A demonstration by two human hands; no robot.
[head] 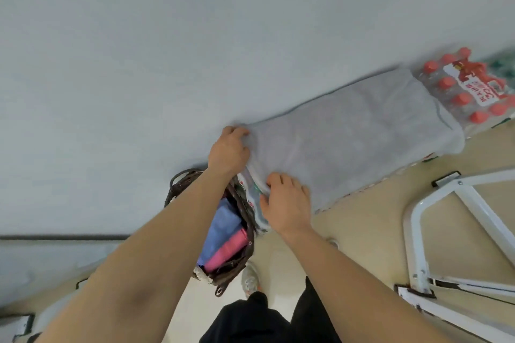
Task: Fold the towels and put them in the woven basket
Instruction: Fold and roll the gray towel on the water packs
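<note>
Both your bare forearms reach forward. The left forearm (156, 245) comes in from 7 o'clock and the right forearm (348, 267) from 5 o'clock, drawing closer toward the hands. Your left hand (230, 150) lies at 11 o'clock of your right hand (287, 203), near it but apart. Both are knuckles up, fingers curled onto the near end of the grey towel (348, 133).

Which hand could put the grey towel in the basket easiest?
Probably the left hand: it grips the grey cloth towel, and the dark woven basket sits just under its forearm. The right hand is farther off.
</note>
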